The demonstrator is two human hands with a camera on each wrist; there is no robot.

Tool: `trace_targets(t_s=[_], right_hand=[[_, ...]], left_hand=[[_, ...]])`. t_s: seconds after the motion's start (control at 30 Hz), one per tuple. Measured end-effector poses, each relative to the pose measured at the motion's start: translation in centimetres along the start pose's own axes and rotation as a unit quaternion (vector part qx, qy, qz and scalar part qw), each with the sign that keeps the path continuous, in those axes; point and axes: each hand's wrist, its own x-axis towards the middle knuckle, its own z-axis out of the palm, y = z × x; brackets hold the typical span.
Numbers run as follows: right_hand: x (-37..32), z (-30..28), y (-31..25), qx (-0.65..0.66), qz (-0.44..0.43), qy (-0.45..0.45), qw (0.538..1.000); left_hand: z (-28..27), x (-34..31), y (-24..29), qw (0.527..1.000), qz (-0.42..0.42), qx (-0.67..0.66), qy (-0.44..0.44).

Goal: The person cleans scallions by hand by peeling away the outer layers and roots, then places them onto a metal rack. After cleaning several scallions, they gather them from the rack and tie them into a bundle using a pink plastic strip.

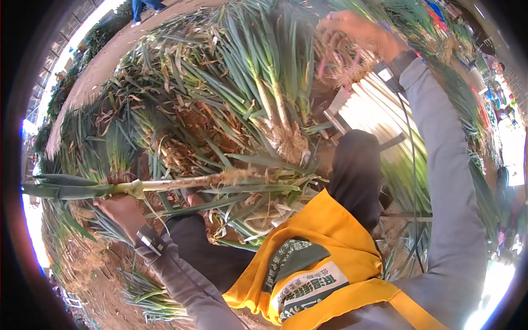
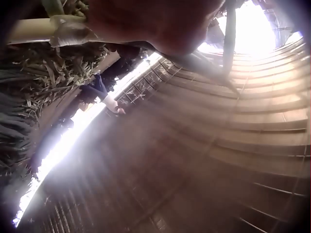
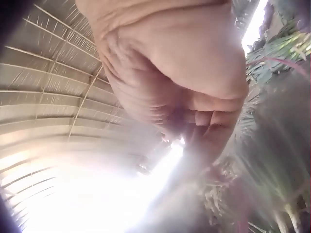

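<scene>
In the head view my left hand (image 1: pixel 122 209) grips a long green onion (image 1: pixel 181 182), held nearly level. Its green leaves point left and its brown, rooty end points right. The left wrist view shows the pale stalk (image 2: pixel 34 30) beside the blurred left hand (image 2: pixel 150 22). My right hand (image 1: pixel 357 34) is raised at the upper right, over brown root ends (image 1: pixel 349 63), with a pink strip (image 1: pixel 322 67) close below its fingers. In the right wrist view the fingers (image 3: pixel 214 131) are curled toward the palm; I cannot tell whether they hold the strip.
Peeled green onions (image 1: pixel 379 115) lie stacked beside my right knee (image 1: pixel 356 165). Unpeeled green onions (image 1: pixel 269 82) with leaves and roots are heaped ahead, with loose leaves (image 1: pixel 264 212) around my legs. Another person's legs (image 1: pixel 144 8) show at the far top left.
</scene>
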Motion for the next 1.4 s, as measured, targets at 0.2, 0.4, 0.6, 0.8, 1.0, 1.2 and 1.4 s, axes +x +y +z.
trace_targets(t_s=[0.2,0.4,0.6,0.8,1.0,1.2,1.4], right_hand=[[2.0,-5.8,1.5,0.089,-0.090,0.043,0.991],[4.8,-19.7,16.7,-0.339,0.054,0.327,0.881],[7.2,-7.3,17.4,-0.348,-0.039,0.188,0.918],[4.8,19.8,-1.0,-0.122,-0.137,-0.006,0.983],[5.3,36.3,-5.3,-0.039,-0.360,-0.040,0.931],[4.4,39.1,-6.4,-0.018,-0.323,-0.034,0.945],[3.6,40.6,-5.9,-0.014,-0.311,-0.038,0.950]], left_hand=[[3.3,-1.0,-2.1,0.989,-0.075,-0.103,-0.072],[6.4,-4.6,-2.2,0.781,0.342,0.488,-0.186],[9.8,-4.7,-3.8,0.954,-0.160,-0.224,-0.122],[13.1,-8.5,-4.1,0.967,-0.107,-0.089,-0.212],[14.4,-9.3,-4.5,0.954,-0.165,-0.191,-0.159],[12.6,-6.9,-3.1,0.967,-0.115,-0.210,-0.089],[10.5,-5.2,-3.3,0.966,-0.122,-0.210,-0.092]])
